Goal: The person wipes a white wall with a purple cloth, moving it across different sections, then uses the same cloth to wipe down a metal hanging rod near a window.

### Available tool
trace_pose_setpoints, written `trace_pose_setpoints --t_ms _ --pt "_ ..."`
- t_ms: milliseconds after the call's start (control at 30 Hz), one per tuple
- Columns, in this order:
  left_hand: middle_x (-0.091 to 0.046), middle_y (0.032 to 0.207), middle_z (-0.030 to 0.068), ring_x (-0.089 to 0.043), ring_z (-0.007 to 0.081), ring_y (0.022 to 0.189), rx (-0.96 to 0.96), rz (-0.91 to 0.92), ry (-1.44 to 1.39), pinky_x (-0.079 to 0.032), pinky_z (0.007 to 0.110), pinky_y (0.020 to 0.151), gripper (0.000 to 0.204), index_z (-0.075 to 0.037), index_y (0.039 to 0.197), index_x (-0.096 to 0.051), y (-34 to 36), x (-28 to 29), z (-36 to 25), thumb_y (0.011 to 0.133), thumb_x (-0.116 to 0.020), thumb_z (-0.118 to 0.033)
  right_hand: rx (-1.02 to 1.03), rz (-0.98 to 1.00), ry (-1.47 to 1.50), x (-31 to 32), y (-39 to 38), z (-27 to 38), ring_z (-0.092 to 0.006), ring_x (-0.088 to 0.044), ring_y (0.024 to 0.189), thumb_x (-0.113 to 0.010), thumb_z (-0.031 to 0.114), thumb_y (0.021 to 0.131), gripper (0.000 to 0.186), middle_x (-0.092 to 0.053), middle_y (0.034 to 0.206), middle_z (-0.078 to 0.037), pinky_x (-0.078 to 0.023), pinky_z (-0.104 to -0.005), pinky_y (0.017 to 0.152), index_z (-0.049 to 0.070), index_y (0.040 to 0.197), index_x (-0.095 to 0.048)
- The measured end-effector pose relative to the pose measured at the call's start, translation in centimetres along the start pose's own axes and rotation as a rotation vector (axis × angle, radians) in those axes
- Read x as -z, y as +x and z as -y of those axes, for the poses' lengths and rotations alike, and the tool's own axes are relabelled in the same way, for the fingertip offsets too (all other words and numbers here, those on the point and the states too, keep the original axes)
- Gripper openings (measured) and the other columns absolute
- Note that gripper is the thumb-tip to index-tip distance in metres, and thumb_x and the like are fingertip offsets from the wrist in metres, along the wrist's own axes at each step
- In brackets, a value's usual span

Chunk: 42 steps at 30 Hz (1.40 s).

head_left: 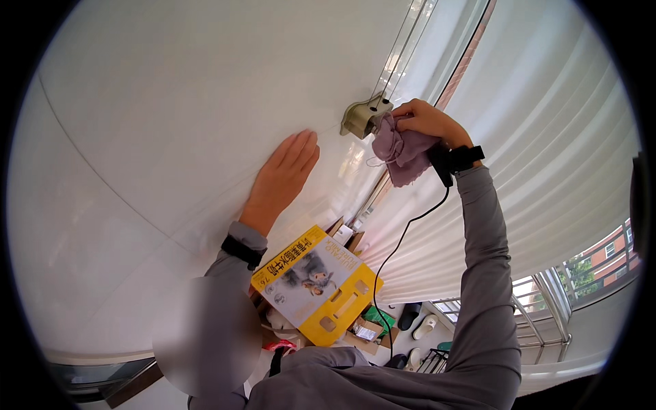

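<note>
My left hand (285,176) lies flat on the pale tiled wall (171,137), its fingers stretched out and holding nothing. To the right, my right hand (430,123) grips a mauve cloth (406,154) that hangs in folds below the fingers. The cloth touches the side of a gold-coloured metal wall bracket (361,115), from which thin cables (403,55) run upward. A loose thread dangles from the cloth. Both wrists wear black straps, and a black cord (403,249) runs down from the right one.
A white pleated curtain (540,137) hangs at the right beside the window frame. Below stands a yellow and grey carton (318,280) among other boxes. Shoes (425,326) lie on the floor, near metal railings (547,307) at the lower right.
</note>
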<state>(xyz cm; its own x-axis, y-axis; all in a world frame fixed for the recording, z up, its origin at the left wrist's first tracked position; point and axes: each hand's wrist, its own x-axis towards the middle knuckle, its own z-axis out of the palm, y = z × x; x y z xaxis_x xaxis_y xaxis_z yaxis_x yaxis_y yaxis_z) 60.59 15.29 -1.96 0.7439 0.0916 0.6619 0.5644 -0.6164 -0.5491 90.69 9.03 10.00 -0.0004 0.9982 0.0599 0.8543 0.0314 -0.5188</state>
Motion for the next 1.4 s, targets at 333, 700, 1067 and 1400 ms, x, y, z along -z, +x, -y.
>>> trace_pose_setpoints --t_ms 333,700,1067,1400 --pt "-0.042 0.137 0.0066 -0.033 0.0206 0.132 -0.011 0.031 0.026 -0.022 0.033 0.113 0.036 -0.008 0.12 -0.052 -0.6 -0.6 -0.4 0.086 -0.047 -0.02 0.097 -0.282 -0.094 -2.1 1.4 2.7 -0.0224 -0.063 0.083 -0.061 0.014 0.073 0.032 -0.066 0.091 -0.015 -0.048 -0.0295 0.078 -0.003 0.099 -0.067" --pt "-0.048 0.131 0.0063 -0.04 0.0197 0.127 0.031 -0.058 -0.006 -0.031 0.033 0.109 0.025 -0.007 0.107 -0.057 -0.5 0.1 -0.1 0.084 -0.052 -0.016 0.111 -0.283 -0.185 -2.5 -1.3 3.7 -0.0252 -0.058 0.074 -0.06 0.012 0.073 0.026 -0.06 0.082 -0.014 -0.046 -0.032 0.07 -0.002 0.094 -0.066" --pt "-0.047 0.133 0.0052 -0.038 0.0187 0.128 -0.012 -0.016 0.061 -0.029 0.033 0.11 0.025 -0.009 0.109 -0.057 -1.0 0.2 -0.2 0.086 -0.05 -0.018 0.147 -0.449 -0.391 -1.4 -0.3 0.9 -0.0261 -0.06 0.086 -0.059 0.013 0.077 0.031 -0.062 0.093 -0.007 -0.049 -0.0345 0.076 0.016 0.107 -0.068" --pt "-0.048 0.131 0.005 -0.039 0.0178 0.127 0.011 -0.047 0.048 -0.03 0.033 0.11 0.025 -0.009 0.108 -0.057 -1.0 -0.1 -0.3 0.085 -0.052 -0.017 0.128 -0.482 -0.533 -4.0 1.9 0.7 -0.0277 -0.059 0.089 -0.056 0.009 0.077 0.028 -0.058 0.09 -0.009 -0.05 -0.0361 0.076 0.016 0.101 -0.069"
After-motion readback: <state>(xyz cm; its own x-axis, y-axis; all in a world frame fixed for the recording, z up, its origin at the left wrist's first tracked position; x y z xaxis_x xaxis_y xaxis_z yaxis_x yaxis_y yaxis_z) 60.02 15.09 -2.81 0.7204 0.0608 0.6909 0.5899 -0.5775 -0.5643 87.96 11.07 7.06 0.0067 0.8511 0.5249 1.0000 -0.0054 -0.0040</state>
